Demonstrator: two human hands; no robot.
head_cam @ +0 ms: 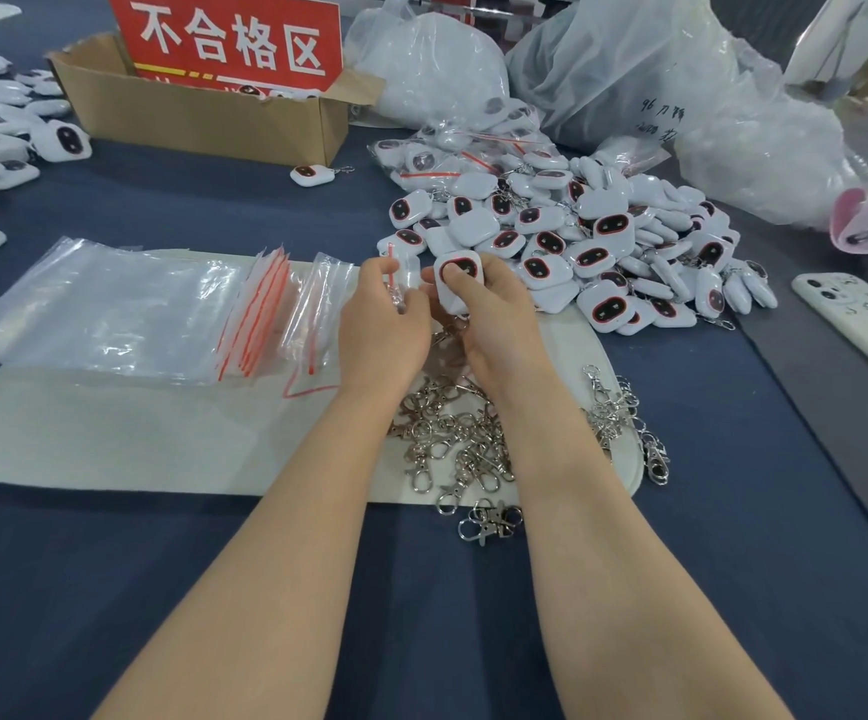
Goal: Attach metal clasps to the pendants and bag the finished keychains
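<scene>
My right hand grips a white pendant with a dark red-rimmed face, thumb on its front; a metal clasp dangles below it. My left hand pinches a small clear zip bag with a red seal, close to the pendant's left side. A big heap of the same pendants lies just right of my hands. Loose silver clasps are spread on the white mat under my wrists. Empty zip bags are stacked to the left.
A cardboard box with a red sign stands at the back. Bagged keychains and large plastic sacks lie behind the heap. More pendants sit far left, one lone keychain near the box, a phone at right.
</scene>
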